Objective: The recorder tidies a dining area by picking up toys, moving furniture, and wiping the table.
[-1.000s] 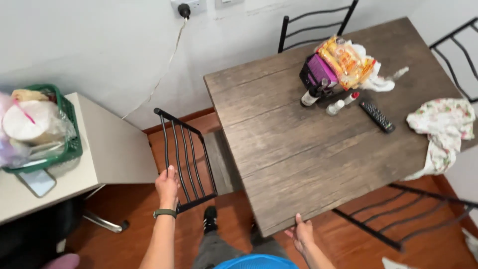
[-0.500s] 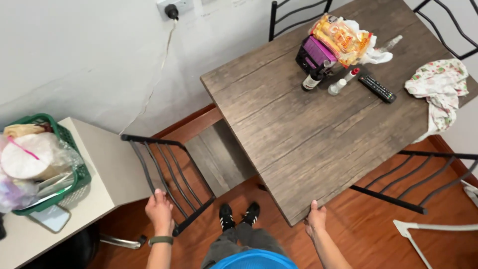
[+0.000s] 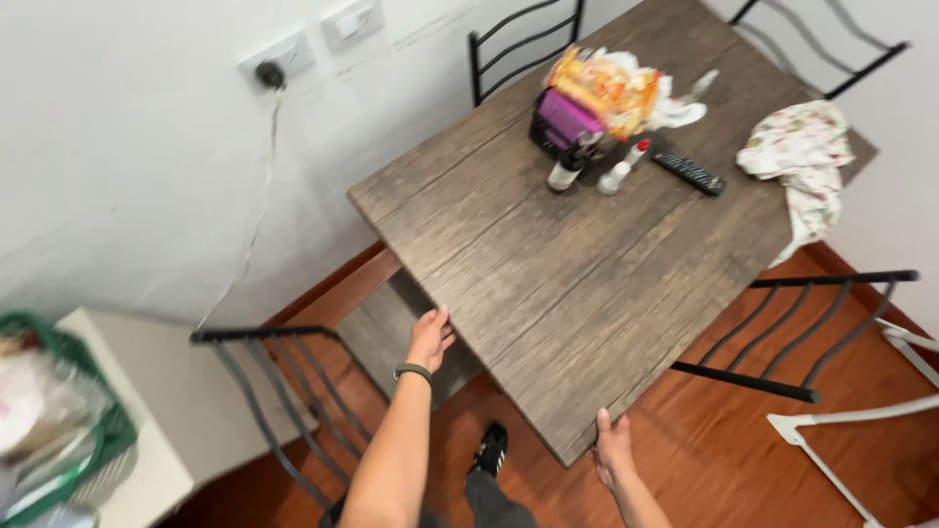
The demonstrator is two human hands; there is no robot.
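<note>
Between my two hands sits the large rectangular table of dark weathered wood, and both hands are on its near edges. My left hand lies against the left edge with fingers loosely spread, palm to the wood, more a push or a steadying touch than a clamp. My right hand has the near corner, fingers curled round the rim; how far they wrap underneath I cannot tell. I judge this the gripping stage of shifting the table, both holds just set. Any next move would call for an even pull from both hands so the top does not twist.

Left of my left hand stands a black metal slat-back chair, its wooden seat partly under the table. Right of my right hand is a second black metal chair. Far from both grips, at the table's back, lie a flowered cloth, a purple box beside a yellow snack bag, a black remote control and two small bottles.
</note>
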